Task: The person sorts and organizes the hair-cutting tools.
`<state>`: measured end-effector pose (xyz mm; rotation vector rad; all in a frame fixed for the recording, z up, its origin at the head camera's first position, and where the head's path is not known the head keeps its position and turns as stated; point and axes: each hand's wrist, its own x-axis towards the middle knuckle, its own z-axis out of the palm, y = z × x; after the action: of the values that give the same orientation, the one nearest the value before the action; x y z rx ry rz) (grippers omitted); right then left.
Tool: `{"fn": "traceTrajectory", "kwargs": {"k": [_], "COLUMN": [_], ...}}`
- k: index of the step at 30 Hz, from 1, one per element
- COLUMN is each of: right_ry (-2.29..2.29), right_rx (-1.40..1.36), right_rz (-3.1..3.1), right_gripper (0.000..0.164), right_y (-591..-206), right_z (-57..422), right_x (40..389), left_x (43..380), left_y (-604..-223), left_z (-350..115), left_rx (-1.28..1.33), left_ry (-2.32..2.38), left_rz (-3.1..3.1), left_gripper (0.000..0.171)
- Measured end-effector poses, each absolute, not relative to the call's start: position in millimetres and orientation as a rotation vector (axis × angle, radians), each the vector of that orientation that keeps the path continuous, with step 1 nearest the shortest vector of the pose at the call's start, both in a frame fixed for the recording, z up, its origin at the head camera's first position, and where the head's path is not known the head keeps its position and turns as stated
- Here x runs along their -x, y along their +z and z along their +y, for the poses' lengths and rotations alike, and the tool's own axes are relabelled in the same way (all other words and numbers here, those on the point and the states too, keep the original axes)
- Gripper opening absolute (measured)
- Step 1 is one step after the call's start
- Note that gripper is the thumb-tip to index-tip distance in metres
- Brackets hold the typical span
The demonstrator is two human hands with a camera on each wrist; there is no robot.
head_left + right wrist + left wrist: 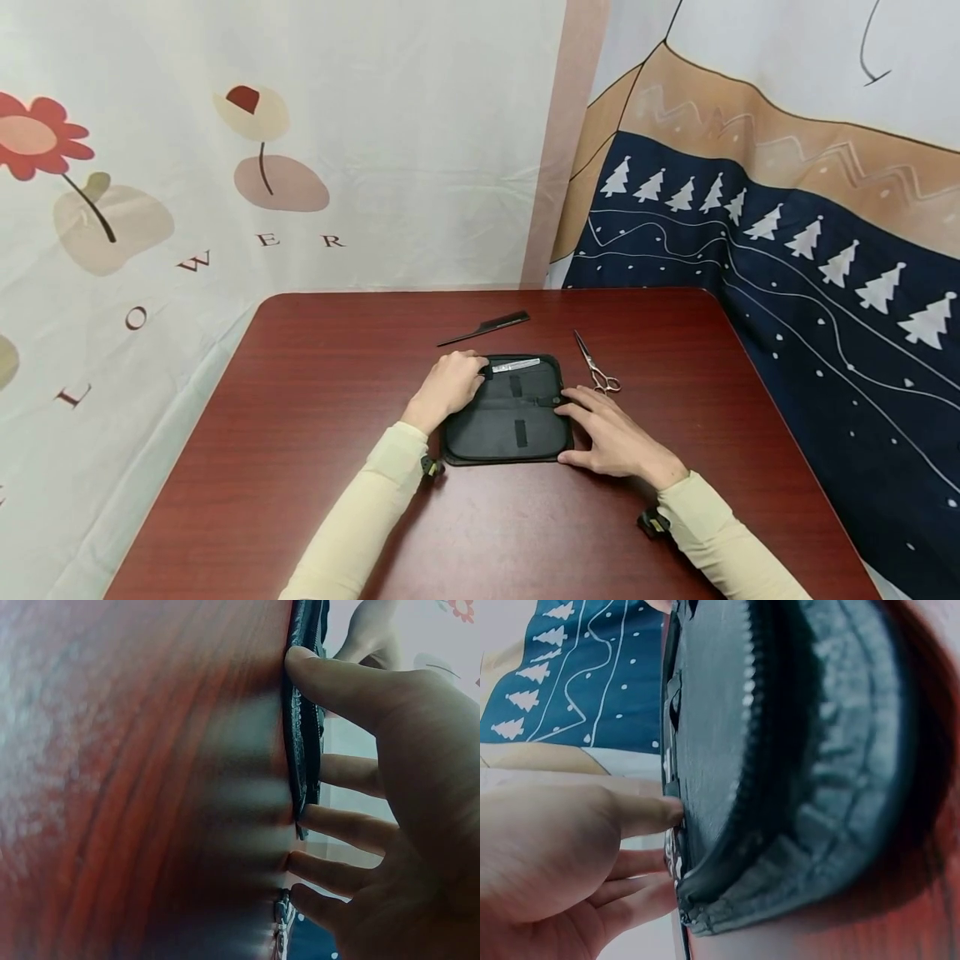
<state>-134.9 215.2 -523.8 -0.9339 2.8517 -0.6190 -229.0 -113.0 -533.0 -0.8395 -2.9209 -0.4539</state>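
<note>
A black zip case (487,437) lies on the table with its elastic loops (521,433) facing up. Along its far side is a slim silver tool (517,365) with a dark left end. My left hand (453,385) is at the far left corner, thumb and forefinger pinching about that dark end. In the left wrist view, the thumb (649,814) presses near the case's rim, with zip teeth (748,682) along the near edge. My right hand (611,433) rests its outstretched fingers and thumb against the right edge of the case.
A black tail comb (495,324) lies beyond the case. Scissors (596,367) lie at the far right of the case, close to the right fingers. The reddish-brown table (315,400) meets printed curtains (420,167) at its back and right.
</note>
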Motion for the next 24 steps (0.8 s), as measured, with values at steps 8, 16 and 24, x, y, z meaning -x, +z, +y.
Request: {"fn": "traceTrajectory", "kwargs": {"k": [8, 16, 24], "right_ry": [-0.614, -0.618, -0.62], "right_rx": [0.93, 0.924, 0.917], "right_rz": [2.851, 2.856, 2.848], "right_gripper": [0.066, 0.066, 0.065], "right_y": [-524, -524, -524], "right_z": [215, 215, 216], "right_x": [135, 136, 136], "left_x": [248, 227, 189], "left_y": [-568, -547, -508], "left_z": [-123, -127, -135], "left_rx": [0.859, 0.833, 0.762], "left_ry": [-0.555, -0.754, -0.663], "left_rz": [-2.917, -2.838, -2.841], "left_gripper": [0.043, 0.054, 0.079]}}
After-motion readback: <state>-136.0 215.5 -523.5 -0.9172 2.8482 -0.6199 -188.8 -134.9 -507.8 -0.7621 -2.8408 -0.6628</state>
